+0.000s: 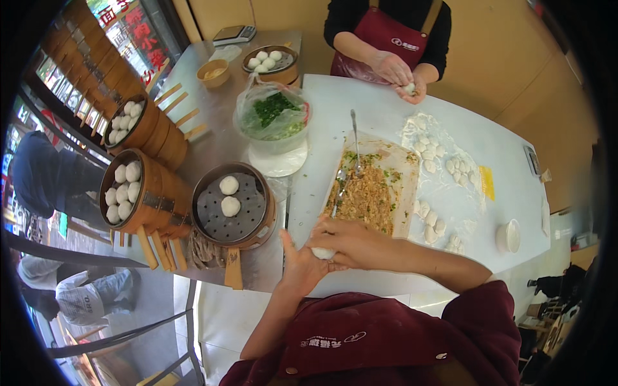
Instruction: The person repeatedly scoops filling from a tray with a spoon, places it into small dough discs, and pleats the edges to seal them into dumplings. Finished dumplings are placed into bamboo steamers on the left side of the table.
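A white dough bun (322, 253) rests in my left hand (304, 268), above the table's near edge. My right hand (350, 239) curls over the same bun from above, its fingers gathered around it and hiding most of it. Just beyond my hands lies a shallow tray of minced filling (369, 200) flecked with green, with metal spoons (356, 144) in it. To the left stands a round bamboo steamer (263, 236) lined with a perforated dark mat; two shaped buns (230, 206) sit on that mat.
Stacked steamers (159, 202) full of buns stand at left, handles jutting out. A bowl of chopped greens (275, 116) sits behind. Dough pieces (429, 227) lie on flour at right, near a white cup (508, 236). Across the table, a co-worker's hands (398, 72) hold another bun.
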A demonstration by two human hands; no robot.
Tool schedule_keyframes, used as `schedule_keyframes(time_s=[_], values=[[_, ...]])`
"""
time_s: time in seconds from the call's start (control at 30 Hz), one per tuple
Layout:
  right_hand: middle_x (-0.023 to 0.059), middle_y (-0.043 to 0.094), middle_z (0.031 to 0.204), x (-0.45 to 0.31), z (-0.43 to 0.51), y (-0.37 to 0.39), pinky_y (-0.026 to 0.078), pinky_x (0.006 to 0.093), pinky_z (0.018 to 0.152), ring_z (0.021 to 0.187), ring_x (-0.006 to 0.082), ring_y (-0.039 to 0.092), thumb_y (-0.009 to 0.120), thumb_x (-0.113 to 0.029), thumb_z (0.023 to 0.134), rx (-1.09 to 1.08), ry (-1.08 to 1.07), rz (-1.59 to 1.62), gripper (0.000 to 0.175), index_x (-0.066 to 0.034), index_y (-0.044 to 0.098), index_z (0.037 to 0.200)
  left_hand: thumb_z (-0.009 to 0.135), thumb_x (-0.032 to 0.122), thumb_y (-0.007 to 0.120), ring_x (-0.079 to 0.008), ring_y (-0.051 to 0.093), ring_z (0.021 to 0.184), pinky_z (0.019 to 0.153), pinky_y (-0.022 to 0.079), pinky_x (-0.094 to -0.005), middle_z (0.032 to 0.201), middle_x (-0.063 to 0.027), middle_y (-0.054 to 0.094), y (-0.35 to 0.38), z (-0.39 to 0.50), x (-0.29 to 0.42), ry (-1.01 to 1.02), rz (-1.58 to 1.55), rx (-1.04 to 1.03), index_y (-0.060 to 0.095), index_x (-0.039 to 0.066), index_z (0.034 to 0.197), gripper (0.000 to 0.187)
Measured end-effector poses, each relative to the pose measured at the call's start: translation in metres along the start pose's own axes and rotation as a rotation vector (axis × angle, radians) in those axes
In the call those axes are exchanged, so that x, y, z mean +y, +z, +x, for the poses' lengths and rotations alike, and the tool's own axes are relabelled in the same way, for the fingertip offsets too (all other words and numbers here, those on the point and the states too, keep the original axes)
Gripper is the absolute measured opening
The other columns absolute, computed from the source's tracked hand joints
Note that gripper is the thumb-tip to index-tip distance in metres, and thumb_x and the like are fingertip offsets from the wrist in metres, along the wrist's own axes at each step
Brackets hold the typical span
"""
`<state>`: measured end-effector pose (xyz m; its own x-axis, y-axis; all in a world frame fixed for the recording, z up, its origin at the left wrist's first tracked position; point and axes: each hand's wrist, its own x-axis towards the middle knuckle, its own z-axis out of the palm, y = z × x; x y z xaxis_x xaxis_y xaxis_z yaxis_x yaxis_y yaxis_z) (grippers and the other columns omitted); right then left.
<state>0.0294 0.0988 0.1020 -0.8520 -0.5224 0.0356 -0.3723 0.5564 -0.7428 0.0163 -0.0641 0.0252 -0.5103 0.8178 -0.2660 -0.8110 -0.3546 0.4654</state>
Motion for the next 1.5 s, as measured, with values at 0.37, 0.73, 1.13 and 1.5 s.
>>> schedule_keyframes(time_s=[0.37,0.73,1.13,1.5], values=[[0.0154,0.053,0.105,0.037,0.187,0.097,0.049,0.0409,0.075,0.089,0.0320,0.060,0.062,-0.005,0.070,-0.101,-0.012,0.053,0.021,-0.0068,0.063,0.090,0.065,0.091,0.019,-0.0398,0.047,0.113,0.079,0.049,-0.0510,0.128,-0.0226,0.046,-0.046,-0.051,-0.021,0.127,-0.105,-0.029,0.017,0.022,0.146,0.106],[0.0119,0.055,0.105,0.038,0.120,0.032,0.045,0.0388,0.086,0.103,0.0326,0.051,0.062,-0.003,0.068,0.355,-0.234,-0.005,0.031,-0.0067,0.065,0.099,0.071,0.086,0.022,-0.0416,0.057,0.096,0.068,0.054,-0.0445,0.114,-0.0246,0.054,-0.041,-0.046,-0.007,0.120,-0.211,-0.044,0.023,0.015,0.144,0.103],[0.0125,0.060,0.095,0.254,-0.185,0.007,0.046,0.0379,0.082,0.094,0.0262,0.056,0.073,-0.024,0.073,0.721,1.032,-0.358,0.027,-0.0109,0.068,0.096,0.083,0.074,0.023,-0.0328,0.060,0.093,0.065,0.053,-0.0413,0.116,-0.0193,0.056,0.000,0.027,0.001,-0.006,0.016,-0.016,0.033,0.009,0.138,0.086],[0.0112,0.061,0.084,0.078,-0.120,-0.014,0.049,0.0289,0.063,0.069,0.0159,0.059,0.075,-0.023,0.073,0.869,0.484,0.280,0.040,-0.0039,0.054,0.100,0.097,0.046,0.033,-0.0233,0.046,0.118,0.101,0.036,-0.0381,0.128,-0.0133,0.047,0.043,0.068,-0.037,-0.108,0.165,0.192,0.041,0.005,0.131,0.054]])
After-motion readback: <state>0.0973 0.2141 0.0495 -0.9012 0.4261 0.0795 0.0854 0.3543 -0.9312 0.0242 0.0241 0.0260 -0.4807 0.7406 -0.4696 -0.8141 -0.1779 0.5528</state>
